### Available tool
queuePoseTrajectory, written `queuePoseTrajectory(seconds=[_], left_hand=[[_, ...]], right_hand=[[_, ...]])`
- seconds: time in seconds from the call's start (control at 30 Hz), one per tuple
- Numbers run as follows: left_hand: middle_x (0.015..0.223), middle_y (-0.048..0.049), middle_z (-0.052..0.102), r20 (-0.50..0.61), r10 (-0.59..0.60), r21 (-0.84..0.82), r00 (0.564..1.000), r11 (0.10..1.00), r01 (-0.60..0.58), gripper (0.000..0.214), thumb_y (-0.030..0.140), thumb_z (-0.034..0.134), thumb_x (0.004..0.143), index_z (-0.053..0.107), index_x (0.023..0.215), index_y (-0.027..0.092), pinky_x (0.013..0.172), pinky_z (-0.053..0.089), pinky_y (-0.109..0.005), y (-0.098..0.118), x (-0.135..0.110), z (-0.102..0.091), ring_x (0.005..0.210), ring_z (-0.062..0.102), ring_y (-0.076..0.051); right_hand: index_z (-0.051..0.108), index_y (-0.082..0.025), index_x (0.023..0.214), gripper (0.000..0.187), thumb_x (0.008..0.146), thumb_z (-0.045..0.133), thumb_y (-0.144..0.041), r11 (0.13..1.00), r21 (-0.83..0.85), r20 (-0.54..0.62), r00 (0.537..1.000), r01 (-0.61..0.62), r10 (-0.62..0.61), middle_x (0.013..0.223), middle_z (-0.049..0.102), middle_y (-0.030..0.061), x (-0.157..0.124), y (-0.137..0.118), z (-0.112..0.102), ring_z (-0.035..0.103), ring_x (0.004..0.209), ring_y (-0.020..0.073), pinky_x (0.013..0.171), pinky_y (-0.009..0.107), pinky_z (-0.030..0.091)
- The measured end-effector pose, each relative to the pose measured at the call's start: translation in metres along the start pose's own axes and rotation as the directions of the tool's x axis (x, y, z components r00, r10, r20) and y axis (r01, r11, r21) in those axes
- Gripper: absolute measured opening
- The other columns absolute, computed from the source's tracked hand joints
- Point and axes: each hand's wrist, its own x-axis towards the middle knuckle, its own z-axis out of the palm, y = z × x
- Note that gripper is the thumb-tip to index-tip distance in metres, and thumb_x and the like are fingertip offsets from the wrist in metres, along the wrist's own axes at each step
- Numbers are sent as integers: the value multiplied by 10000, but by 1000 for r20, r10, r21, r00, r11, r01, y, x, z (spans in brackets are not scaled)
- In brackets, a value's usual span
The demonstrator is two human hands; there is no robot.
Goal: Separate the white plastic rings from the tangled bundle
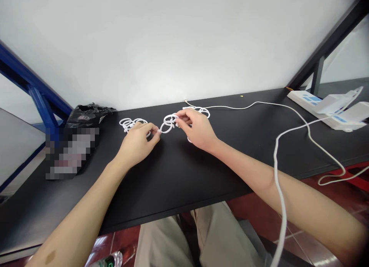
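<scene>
My left hand (137, 141) is closed, its thumb and index finger pinching the edge of a small white ring (166, 132). My right hand (198, 129) is closed as well, its fingertips gripping another white ring (168, 116) that overlaps the first one. The pair hangs between my hands, just above the black tabletop; whether they are linked, I cannot tell. Several more white rings (123, 123) lie behind my left hand, partly covered by it. Further white rings (209, 113) show behind my right hand.
A black plastic bag (86, 115) sits at the left of the black table (184, 182), beside a blurred-out item (73, 151). A white cable (276, 163) crosses over my right forearm. White devices (331, 109) stand at the right. A white wall (178, 48) closes off the back.
</scene>
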Motion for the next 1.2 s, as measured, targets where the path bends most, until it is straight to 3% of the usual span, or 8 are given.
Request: queuePoseTrajectory(seconds=[0.17, 0.37, 0.5, 0.57, 0.67, 0.77, 0.9, 1.2], left_hand=[[861, -38, 700, 11, 5, -18, 1000, 1000, -5, 207, 361, 500, 915, 648, 879, 221, 749, 458, -333, 0, 0, -1, 865, 592, -224], [887, -43, 715, -23, -40, 22, 999, 999, 40, 214, 375, 508, 909, 659, 896, 224, 767, 459, -351, -4, 1, -1, 907, 606, -243], [897, -42, 728, -28, -92, 39, 995, 995, 93, 211, 380, 519, 902, 662, 919, 225, 743, 456, -350, -8, 1, -2, 911, 613, -251], [900, -42, 732, -36, -126, 37, 991, 991, 127, 207, 381, 526, 900, 663, 922, 227, 719, 453, -346, -9, 2, -2, 912, 615, -254], [897, -44, 732, -63, -138, 26, 988, 990, 140, 213, 393, 528, 903, 666, 907, 231, 708, 452, -346, -10, 2, -4, 921, 608, -261], [880, -42, 727, -92, -51, 12, 994, 999, 53, 214, 383, 520, 916, 667, 914, 227, 745, 462, -349, -8, 1, -5, 888, 600, -244], [897, -40, 717, -100, 103, -15, 990, 994, -105, 228, 367, 507, 939, 674, 984, 218, 796, 470, -339, -1, -1, -5, 865, 586, -215], [913, -46, 700, -75, 215, -46, 974, 975, -218, 248, 352, 475, 974, 685, 957, 221, 817, 462, -337, 4, -3, -4, 886, 583, -207]], right_hand=[[605, -182, 949, 101, 920, 598, -278, 942, 260, 33, 977, -214, 213, 899, 727, 39, 2, 1, 0, 713, 787, 144, 814, 328, 581], [612, -190, 881, 104, 903, 621, -292, 976, 102, -50, 979, -191, 197, 816, 710, 23, 5, 4, -6, 695, 733, 158, 763, 344, 572], [618, -180, 880, 65, 898, 613, -243, 988, -62, -58, 989, -140, 136, 896, 686, 49, 7, 7, -9, 666, 776, 165, 782, 356, 558], [640, -165, 911, 50, 884, 601, -183, 975, -201, 5, 995, -92, 95, 989, 662, 78, 5, 10, -10, 649, 826, 175, 832, 380, 546], [662, -149, 1050, 210, 864, 568, -123, 940, -342, 149, 987, 1, 53, 1112, 620, 122, 1, 10, -8, 623, 979, 225, 914, 429, 516], [623, -171, 1228, 393, 843, 560, -120, 924, -362, 230, 972, 120, -36, 1217, 596, 132, -4, 4, -6, 540, 1185, 279, 1023, 483, 454], [506, -204, 1396, 542, 876, 624, -299, 936, -290, 292, 950, 201, -114, 1346, 551, 128, -7, -3, -2, 497, 1270, 292, 1071, 513, 418], [599, -165, 1154, 387, 850, 697, -383, 989, -130, 300, 953, 68, -27, 991, 659, 61, -8, -7, 3, 623, 904, 194, 843, 354, 483]])
